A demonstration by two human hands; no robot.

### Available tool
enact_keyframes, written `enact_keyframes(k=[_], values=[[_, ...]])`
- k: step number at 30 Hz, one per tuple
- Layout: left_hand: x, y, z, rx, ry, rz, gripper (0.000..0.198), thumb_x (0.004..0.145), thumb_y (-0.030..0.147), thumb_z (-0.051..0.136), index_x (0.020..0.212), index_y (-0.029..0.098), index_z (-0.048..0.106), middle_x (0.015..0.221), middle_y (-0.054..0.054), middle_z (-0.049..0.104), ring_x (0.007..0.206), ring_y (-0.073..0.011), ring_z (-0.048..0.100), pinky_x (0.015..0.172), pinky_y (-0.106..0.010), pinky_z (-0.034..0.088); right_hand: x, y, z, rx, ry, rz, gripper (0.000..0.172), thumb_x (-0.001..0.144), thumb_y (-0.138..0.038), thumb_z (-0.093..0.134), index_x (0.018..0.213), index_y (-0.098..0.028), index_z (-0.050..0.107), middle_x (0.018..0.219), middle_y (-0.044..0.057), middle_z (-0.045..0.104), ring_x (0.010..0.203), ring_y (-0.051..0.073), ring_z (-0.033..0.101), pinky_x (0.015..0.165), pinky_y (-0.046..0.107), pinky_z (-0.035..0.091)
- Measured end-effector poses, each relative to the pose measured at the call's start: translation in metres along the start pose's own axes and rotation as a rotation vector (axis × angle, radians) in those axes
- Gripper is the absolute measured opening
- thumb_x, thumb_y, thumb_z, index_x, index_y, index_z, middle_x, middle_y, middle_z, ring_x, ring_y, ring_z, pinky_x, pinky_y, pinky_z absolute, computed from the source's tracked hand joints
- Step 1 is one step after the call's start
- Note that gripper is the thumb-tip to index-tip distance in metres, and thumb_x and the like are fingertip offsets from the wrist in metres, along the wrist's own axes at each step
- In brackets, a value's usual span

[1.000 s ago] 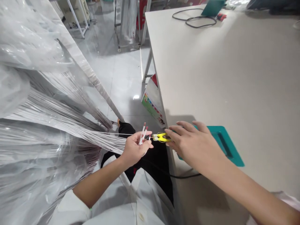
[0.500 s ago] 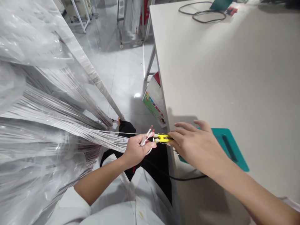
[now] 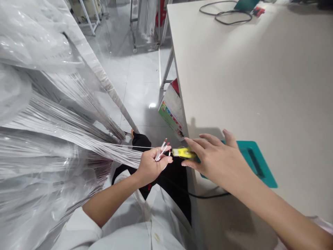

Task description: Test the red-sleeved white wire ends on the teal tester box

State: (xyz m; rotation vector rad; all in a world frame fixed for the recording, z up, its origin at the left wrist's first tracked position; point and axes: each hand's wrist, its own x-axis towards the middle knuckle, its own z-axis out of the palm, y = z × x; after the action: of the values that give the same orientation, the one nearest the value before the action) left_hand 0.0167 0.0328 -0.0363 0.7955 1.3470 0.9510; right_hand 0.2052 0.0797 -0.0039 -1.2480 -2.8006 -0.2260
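Observation:
My left hand (image 3: 154, 164) is closed round the end of a bundle of thin white wires (image 3: 122, 152). Several short white ends with reddish tips (image 3: 161, 149) stick up between its thumb and fingers. One wire end points right, towards a small yellow hand tool (image 3: 183, 152) that looks like snips and is blurred by motion. My right hand (image 3: 212, 154) has this tool between thumb and index finger, its other fingers stretched out. It hovers above a teal tray (image 3: 265, 175) at the table's edge, partly hiding the tray.
A pale table (image 3: 249, 86) spans the right side, with a looped black cable (image 3: 232, 19) at its far end. Plastic-wrapped wire bundles (image 3: 33, 173) hang at the left beside a slanted wrapped bar (image 3: 104, 81). A printed box (image 3: 171, 111) stands on the floor beneath the table.
My right hand and the yellow snips have drawn slightly right, away from the wire end. The thumb has spread lower from the index finger. My left hand has barely moved.

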Motion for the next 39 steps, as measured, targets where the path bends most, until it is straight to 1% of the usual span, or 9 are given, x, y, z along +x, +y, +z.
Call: enact_keyframes(k=[4,9,12,16,22,26,30,32,39], values=[[-0.003,0.001,-0.006,0.000,-0.008,0.001,0.039,0.066,0.018,0.067,0.105,0.012,0.067,0.068,-0.003,0.069,0.063,-0.0123,0.059,0.065,-0.023,0.045,0.001,-0.003,-0.008,0.105,0.167,-0.028,0.056,0.080,-0.058,0.051,0.110,-0.011,0.060,0.096,0.018,0.068,0.094,0.037,0.060,0.090,0.063,0.033],[-0.010,0.007,-0.017,-0.009,-0.032,0.070,0.041,0.072,0.024,0.064,0.111,0.012,0.064,0.069,-0.004,0.070,0.059,-0.0108,0.057,0.062,-0.023,0.044,-0.005,-0.037,-0.019,0.527,0.460,0.077,0.021,0.082,-0.019,0.058,0.103,-0.020,0.063,0.090,0.009,0.069,0.078,0.019,0.065,0.069,0.030,0.053],[-0.018,0.011,-0.021,-0.041,-0.070,0.096,0.045,0.075,0.027,0.062,0.118,0.013,0.060,0.072,-0.003,0.070,0.054,-0.0091,0.053,0.056,-0.022,0.042,-0.007,-0.062,-0.013,0.914,0.353,0.244,0.017,0.083,-0.019,0.057,0.098,-0.021,0.064,0.089,0.006,0.068,0.076,0.017,0.065,0.065,0.029,0.055],[-0.025,0.012,-0.026,-0.085,-0.192,0.107,0.046,0.075,0.027,0.063,0.119,0.013,0.059,0.072,-0.004,0.069,0.063,-0.0120,0.058,0.062,-0.023,0.044,-0.005,-0.079,0.004,1.454,0.134,0.497,0.018,0.082,-0.032,0.060,0.095,-0.022,0.067,0.073,0.001,0.062,0.047,0.009,0.053,0.040,0.024,0.047],[-0.026,0.010,-0.033,-0.085,-0.406,0.071,0.049,0.075,0.030,0.065,0.121,0.015,0.059,0.067,-0.004,0.067,0.060,-0.0125,0.059,0.063,-0.025,0.045,0.000,-0.083,0.015,1.887,0.126,0.646,0.015,0.071,-0.036,0.070,0.073,-0.021,0.070,0.063,-0.001,0.057,0.041,0.006,0.042,0.037,0.022,0.037],[-0.023,0.006,-0.033,-0.088,-0.352,0.067,0.042,0.073,0.027,0.066,0.113,0.014,0.064,0.069,-0.005,0.067,0.065,-0.0136,0.060,0.066,-0.026,0.046,-0.004,-0.084,0.011,1.720,0.144,0.604,0.014,0.076,-0.035,0.065,0.073,-0.021,0.068,0.060,-0.001,0.056,0.042,0.008,0.043,0.039,0.024,0.040],[-0.011,0.000,-0.034,-0.106,-0.009,0.053,0.037,0.066,0.024,0.072,0.102,0.013,0.069,0.079,-0.004,0.067,0.072,-0.0123,0.059,0.071,-0.024,0.045,-0.011,-0.080,0.006,1.174,0.435,0.539,0.025,0.077,-0.024,0.064,0.102,-0.024,0.066,0.100,0.008,0.060,0.059,0.010,0.053,0.057,0.029,0.050],[-0.007,0.001,-0.035,-0.162,0.086,0.047,0.035,0.066,0.026,0.073,0.098,0.012,0.069,0.078,-0.004,0.066,0.070,-0.0111,0.058,0.070,-0.024,0.045,-0.011,-0.079,0.006,1.122,0.472,0.521,0.027,0.077,-0.022,0.063,0.105,-0.024,0.065,0.103,0.009,0.060,0.067,0.013,0.057,0.059,0.029,0.051],[-0.011,0.027,-0.023,-0.364,-0.181,-0.043,0.033,0.063,0.028,0.075,0.091,0.013,0.069,0.063,0.004,0.054,0.043,0.0000,0.038,0.044,-0.017,0.031,0.007,-0.106,0.018,1.689,-0.203,0.436,0.022,0.079,-0.038,0.058,0.086,-0.017,0.061,0.073,0.003,0.063,0.057,0.012,0.056,0.054,0.026,0.049]])
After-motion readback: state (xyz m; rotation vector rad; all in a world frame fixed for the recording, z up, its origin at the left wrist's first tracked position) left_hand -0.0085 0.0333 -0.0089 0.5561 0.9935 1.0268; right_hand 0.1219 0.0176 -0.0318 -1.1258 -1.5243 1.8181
